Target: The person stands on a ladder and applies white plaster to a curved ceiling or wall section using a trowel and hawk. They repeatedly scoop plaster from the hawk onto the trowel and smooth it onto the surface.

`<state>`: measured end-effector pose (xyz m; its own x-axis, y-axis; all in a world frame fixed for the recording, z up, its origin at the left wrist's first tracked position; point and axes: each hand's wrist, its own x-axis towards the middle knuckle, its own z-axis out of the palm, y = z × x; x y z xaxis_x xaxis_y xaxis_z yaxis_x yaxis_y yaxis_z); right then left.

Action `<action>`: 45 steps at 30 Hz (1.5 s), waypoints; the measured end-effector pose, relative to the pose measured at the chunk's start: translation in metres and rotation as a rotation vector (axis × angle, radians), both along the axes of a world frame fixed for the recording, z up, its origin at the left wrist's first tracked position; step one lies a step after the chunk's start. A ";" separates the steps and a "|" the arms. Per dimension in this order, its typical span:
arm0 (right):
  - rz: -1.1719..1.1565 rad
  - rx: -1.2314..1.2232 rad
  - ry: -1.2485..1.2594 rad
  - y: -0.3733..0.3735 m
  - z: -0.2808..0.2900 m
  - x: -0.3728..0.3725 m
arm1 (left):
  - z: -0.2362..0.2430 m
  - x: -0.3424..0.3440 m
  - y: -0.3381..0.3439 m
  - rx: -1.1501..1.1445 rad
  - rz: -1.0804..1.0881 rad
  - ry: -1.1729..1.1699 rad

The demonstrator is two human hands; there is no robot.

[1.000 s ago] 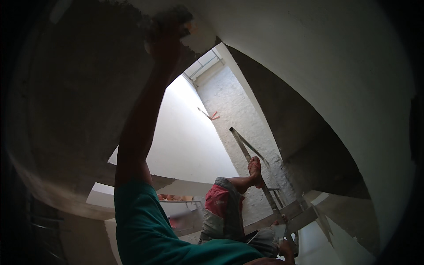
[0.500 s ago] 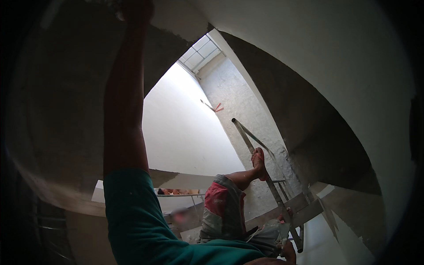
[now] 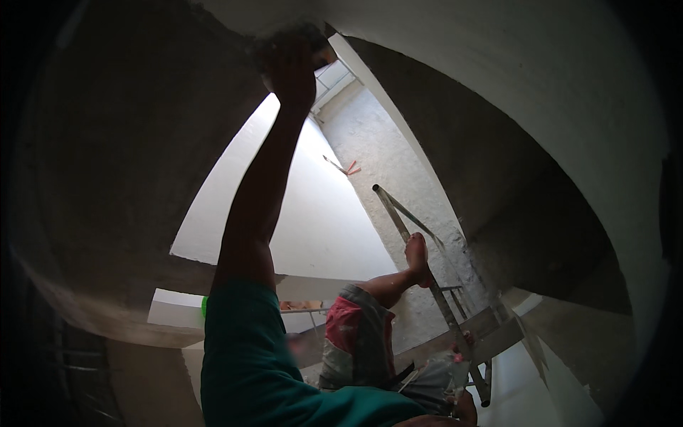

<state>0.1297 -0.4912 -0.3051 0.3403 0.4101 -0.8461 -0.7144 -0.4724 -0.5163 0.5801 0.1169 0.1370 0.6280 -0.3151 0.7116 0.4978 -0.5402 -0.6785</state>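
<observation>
Dark object [image 3: 313,41] at upper centre, blurred by shadow, orange patch on its right; left hand [image 3: 290,75] on it, beside the edge of the dark surface [image 3: 128,156]. Open room below, before the white wall [image 3: 313,213]. Right hand [image 3: 466,408], lower right, partly hidden. Cannot tell either grip.

Foot [image 3: 417,257] on pole [image 3: 391,212], wall [image 3: 356,124] behind both; shorts [image 3: 356,338] left of pole

Left hand [image 3: 290,67] has sideways room along the dark plaster [image 3: 128,164]; pale surface [image 3: 469,35] hems it in at upper right. Open gap right of the raised arm [image 3: 260,185], down to the bent leg [image 3: 359,338]. Lower right is crowded: foot [image 3: 417,260], metal pole [image 3: 442,313] and board [image 3: 492,347] block passage.
</observation>
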 end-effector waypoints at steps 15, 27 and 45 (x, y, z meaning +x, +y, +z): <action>0.070 -0.029 -0.024 0.012 -0.016 0.005 | 0.231 0.002 -0.007 0.192 0.181 -0.203; -0.236 0.285 0.178 -0.017 -0.101 -0.057 | 0.234 0.008 0.009 0.266 0.393 -0.282; -0.007 0.077 0.018 -0.011 -0.046 -0.007 | 0.183 0.017 -0.030 -0.132 0.225 -0.137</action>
<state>0.1223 -0.5021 -0.3510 0.3286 0.4720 -0.8181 -0.7272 -0.4262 -0.5381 0.5967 0.0874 0.3203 0.5666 -0.0779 0.8203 0.6974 -0.4848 -0.5277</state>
